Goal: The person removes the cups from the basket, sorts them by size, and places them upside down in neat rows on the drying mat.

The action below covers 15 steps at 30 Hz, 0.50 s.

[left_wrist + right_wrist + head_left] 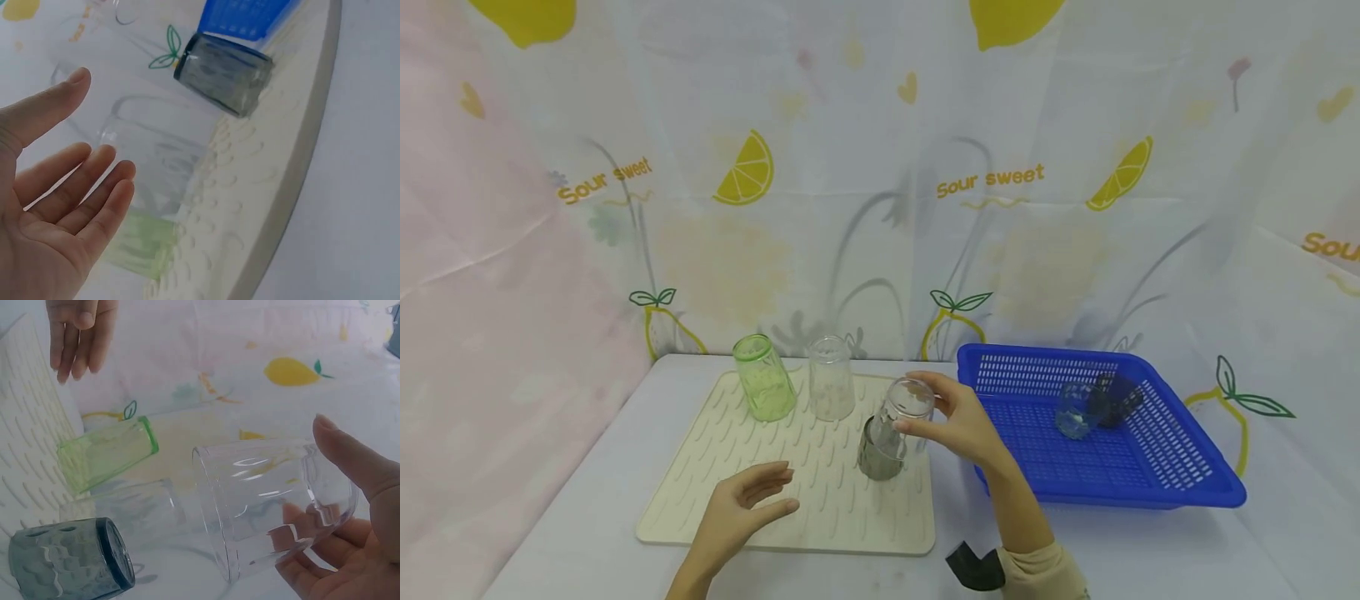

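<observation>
My right hand (958, 417) holds a clear glass (269, 500) between thumb and fingers near its base, its wide rim toward the mat. In the head view this glass overlaps a grey textured glass (880, 458) on the cream ribbed mat (775, 533). At the mat's back stand a green glass (765, 383) and another clear glass (831, 387). My left hand (741, 504) hovers over the mat's front left with nothing in it, fingers loosely bent and thumb apart, as the left wrist view shows.
A blue plastic basket (1075, 492) stands right of the mat. Inside it lie a pale bluish glass (1075, 412) and a dark glass (1122, 402). Behind the white table (580, 492) hangs a lemon-printed cloth (850, 242).
</observation>
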Each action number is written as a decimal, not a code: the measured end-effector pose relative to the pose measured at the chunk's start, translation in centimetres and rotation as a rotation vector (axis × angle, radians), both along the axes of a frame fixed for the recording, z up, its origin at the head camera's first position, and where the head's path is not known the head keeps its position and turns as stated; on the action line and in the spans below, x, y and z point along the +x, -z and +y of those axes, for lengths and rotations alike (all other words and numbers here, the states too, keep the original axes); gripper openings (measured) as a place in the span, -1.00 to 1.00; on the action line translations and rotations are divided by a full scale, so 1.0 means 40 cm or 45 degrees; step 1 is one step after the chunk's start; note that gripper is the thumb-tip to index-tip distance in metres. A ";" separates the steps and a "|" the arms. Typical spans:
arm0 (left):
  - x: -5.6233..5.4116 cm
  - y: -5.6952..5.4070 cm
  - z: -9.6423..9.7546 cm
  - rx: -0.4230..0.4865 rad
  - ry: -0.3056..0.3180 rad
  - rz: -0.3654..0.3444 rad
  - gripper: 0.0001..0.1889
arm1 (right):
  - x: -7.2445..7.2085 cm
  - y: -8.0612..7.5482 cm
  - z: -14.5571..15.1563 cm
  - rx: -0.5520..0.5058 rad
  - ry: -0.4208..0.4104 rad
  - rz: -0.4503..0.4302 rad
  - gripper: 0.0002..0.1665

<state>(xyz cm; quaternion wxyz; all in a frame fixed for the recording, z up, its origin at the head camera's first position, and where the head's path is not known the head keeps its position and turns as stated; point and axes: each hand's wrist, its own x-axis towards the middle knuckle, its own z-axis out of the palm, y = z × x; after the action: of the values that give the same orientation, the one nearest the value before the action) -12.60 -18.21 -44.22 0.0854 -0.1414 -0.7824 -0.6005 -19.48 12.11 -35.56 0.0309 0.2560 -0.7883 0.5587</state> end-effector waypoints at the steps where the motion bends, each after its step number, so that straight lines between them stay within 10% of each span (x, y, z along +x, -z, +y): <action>1: 0.008 0.004 -0.009 -0.011 -0.041 0.001 -0.54 | -0.001 0.001 -0.002 0.001 -0.003 0.000 -0.27; 15: 0.081 0.063 -0.159 -0.336 -0.599 -0.203 -0.42 | -0.023 0.020 -0.038 -0.041 -0.070 0.022 -0.30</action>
<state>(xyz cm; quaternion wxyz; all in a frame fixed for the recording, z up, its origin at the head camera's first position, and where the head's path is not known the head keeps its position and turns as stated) -9.34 -24.57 -46.76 0.1415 0.0820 -0.8694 -0.4662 -20.39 10.59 -36.35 0.0265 0.2818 -0.7717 0.5696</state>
